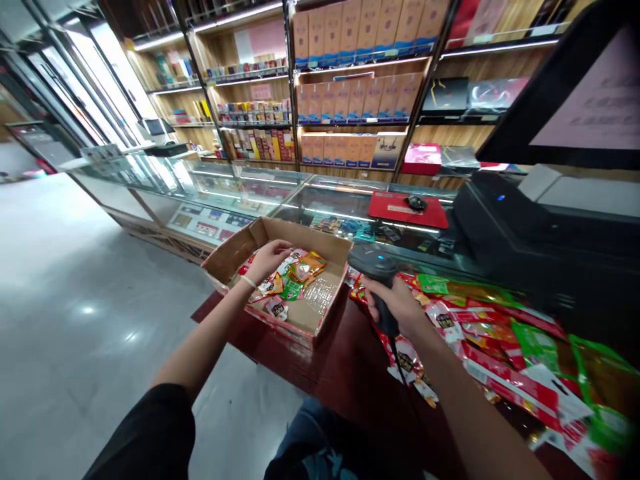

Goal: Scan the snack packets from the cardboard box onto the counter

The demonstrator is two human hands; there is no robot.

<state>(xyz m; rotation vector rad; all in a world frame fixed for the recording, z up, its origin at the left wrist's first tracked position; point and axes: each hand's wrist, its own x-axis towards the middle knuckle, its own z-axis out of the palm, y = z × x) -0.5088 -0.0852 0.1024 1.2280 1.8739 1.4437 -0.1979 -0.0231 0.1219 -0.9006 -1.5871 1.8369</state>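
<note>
My left hand (270, 259) reaches into a shallow cardboard box (333, 313), over a loose pile of small snack packets (293, 287). Its fingers are slightly bent and apart, and I make out nothing held between them. A light band circles that wrist. My right hand (400, 303) is closed around the handle of a black barcode scanner (383, 313). A blue light glows on the scanner's top, and its cable hangs down from the handle. The scanner is just right of the box, above more red and green snack packets (490, 320) spread along the counter.
The box stands on a dark red counter (335, 363). Behind it runs a glass display case (240, 180), with a red mat (385, 208) and a mouse (415, 203) on top. A black monitor (545, 87) juts in at upper right. Stocked shelves (355, 123) line the wall.
</note>
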